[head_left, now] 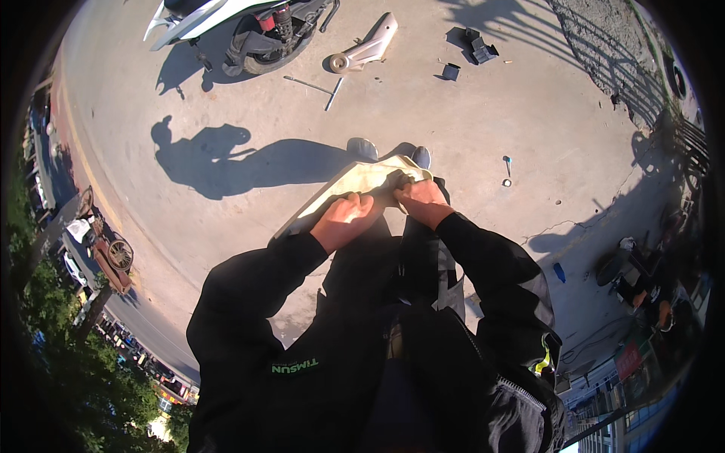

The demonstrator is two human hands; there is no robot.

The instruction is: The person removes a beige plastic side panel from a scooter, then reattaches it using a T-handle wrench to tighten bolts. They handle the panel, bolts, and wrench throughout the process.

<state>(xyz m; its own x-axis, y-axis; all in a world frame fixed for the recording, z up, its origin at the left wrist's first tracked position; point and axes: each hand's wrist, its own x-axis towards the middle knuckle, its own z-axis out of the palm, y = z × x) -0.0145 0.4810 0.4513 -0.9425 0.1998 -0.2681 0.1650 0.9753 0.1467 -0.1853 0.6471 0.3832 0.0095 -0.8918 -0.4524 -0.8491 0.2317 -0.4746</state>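
Note:
In front of my body I hold a long pale cream panel (351, 183), which looks like a scooter body panel. Its narrow end points down to the left. My left hand (347, 220) is closed on the near edge of the panel. Close to its wider right end, my right hand (423, 202) is closed too, with the fingers bent over the edge. A dark patch shows on the panel between both hands; what it is I cannot make out. The fingertips are partly hidden.
Beyond my shoes stands a white scooter (204, 21) with its rear wheel exposed. Near it on the concrete lie a T-shaped wrench (329, 93) and a pale scooter part (370, 49). Black pieces (479, 47) lie far right, and a small tool (507, 172) lies nearer.

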